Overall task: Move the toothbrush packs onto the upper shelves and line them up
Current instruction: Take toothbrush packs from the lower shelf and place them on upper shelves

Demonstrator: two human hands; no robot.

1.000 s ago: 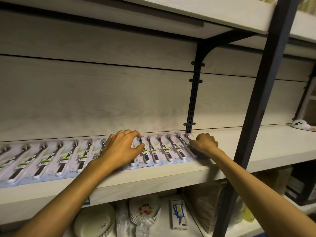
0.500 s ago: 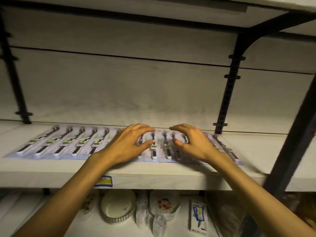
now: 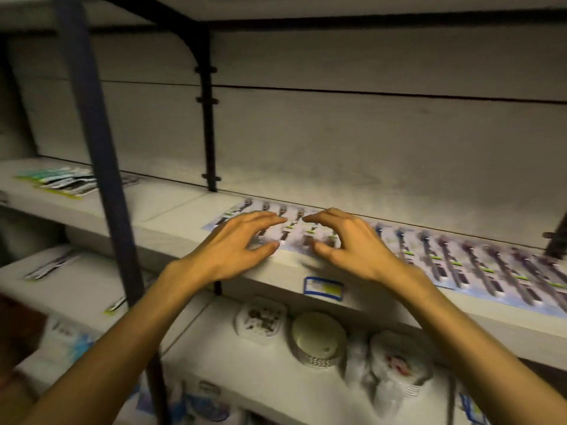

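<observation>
A long row of flat toothbrush packs point(image 3: 454, 265) lies side by side along the front of the pale shelf point(image 3: 190, 216), running from the middle off to the right. My left hand point(image 3: 239, 246) hovers over the row's left end with its fingers spread and loosely bent, holding nothing. My right hand point(image 3: 346, 240) sits just to its right in the same pose, fingertips near the packs. The two hands almost meet at the fingertips. The frame is blurred, so I cannot tell if the fingers touch the packs.
A dark upright post point(image 3: 101, 167) crosses the left foreground. More loose packs point(image 3: 61, 180) lie on the shelf section at far left. Below are stacked plates and bowls point(image 3: 319, 338), wrapped goods and a blue price label point(image 3: 322, 289) on the shelf edge.
The view has swung left along the shelf. Both hands have slid left along the row and come together near its left end, still holding nothing.
</observation>
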